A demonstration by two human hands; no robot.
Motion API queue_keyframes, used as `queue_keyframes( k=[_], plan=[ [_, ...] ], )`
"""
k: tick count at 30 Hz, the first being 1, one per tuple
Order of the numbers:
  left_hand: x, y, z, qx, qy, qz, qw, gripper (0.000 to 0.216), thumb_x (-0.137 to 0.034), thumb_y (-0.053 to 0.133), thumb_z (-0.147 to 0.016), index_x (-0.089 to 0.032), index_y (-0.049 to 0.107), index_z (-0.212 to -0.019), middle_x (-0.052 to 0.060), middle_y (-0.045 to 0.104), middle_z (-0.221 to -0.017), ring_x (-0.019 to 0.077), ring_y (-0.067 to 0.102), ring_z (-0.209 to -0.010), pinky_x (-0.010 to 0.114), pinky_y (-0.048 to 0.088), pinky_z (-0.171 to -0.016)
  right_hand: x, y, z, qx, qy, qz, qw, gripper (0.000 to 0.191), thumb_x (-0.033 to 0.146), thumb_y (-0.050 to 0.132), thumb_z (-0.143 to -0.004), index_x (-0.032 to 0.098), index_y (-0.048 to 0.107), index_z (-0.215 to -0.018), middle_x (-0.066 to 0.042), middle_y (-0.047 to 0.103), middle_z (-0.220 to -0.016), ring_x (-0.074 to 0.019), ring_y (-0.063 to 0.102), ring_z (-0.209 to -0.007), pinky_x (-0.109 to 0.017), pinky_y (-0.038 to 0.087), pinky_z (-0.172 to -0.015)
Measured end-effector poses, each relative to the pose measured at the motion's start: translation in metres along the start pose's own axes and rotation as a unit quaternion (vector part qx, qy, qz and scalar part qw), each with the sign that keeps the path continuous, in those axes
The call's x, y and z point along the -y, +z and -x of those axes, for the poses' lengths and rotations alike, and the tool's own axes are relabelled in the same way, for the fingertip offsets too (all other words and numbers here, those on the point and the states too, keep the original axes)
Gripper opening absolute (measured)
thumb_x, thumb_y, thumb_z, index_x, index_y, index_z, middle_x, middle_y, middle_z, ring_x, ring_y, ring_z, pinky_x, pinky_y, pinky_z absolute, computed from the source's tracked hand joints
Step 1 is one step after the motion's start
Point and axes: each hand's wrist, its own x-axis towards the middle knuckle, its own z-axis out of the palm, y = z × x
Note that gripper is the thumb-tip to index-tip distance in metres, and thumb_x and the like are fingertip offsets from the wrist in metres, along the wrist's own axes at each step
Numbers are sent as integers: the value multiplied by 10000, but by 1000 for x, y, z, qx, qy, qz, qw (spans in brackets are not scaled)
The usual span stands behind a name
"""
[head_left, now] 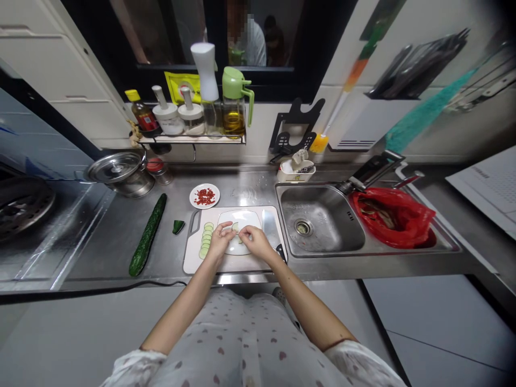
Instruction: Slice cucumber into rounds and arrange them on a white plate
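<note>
Over a white square plate point(246, 216), a thin cucumber slice point(235, 227) is pinched between the fingers of my left hand point(221, 240). My right hand point(255, 243) is closed too, its fingertips meeting at the slice's edge. Below the fingers a small pale piece lies on the plate, partly hidden. The plate rests on a cutting board point(231, 264). A row of overlapping cucumber slices point(206, 240) runs along the board's left side. At its right side lies a knife point(269, 223) with a black handle, partly covered by my right forearm.
To the left lie a whole cucumber point(148, 235) and a cucumber end point(178, 227). Behind the board stands a small plate of chopped red pieces point(205, 196). A sink point(322, 215) with a red bag point(395, 217) is on the right. A lidded pot point(121, 174) stands back left, below the seasoning shelf point(193, 138).
</note>
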Motion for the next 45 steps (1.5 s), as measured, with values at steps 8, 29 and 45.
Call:
queue_keyframes(
  k=[8, 29, 45],
  plan=[
    [14, -3, -13, 14, 27, -17, 999, 548, -309, 809, -532, -142, 633, -1023, -20, 632, -680, 79, 540, -597, 213, 410, -617, -15, 6, -3, -10, 73, -3, 997, 154, 234, 540, -790, 184, 676, -737, 10, 652, -676, -128, 554, -647, -218, 405, -647],
    [21, -1, -51, 26, 137, -629, 765, 396, -223, 538, -846, -279, 564, -1237, 41, 688, -928, 243, 580, -988, 381, 359, -895, -21, 25, -28, 74, 117, 307, 941, 256, 250, 405, -944, 175, 650, -952, -92, 706, -958, -205, 587, -938, -318, 252, -853],
    [30, -11, -44, 17, 212, -677, 705, 287, -362, 503, -908, -306, 703, -1105, 91, 577, -1049, 248, 477, -1011, 387, 303, -892, -21, 27, 0, 81, 45, 366, 926, 369, 278, 360, -981, 270, 606, -1256, -103, 647, -999, -237, 510, -961, -373, 224, -864]
  ],
)
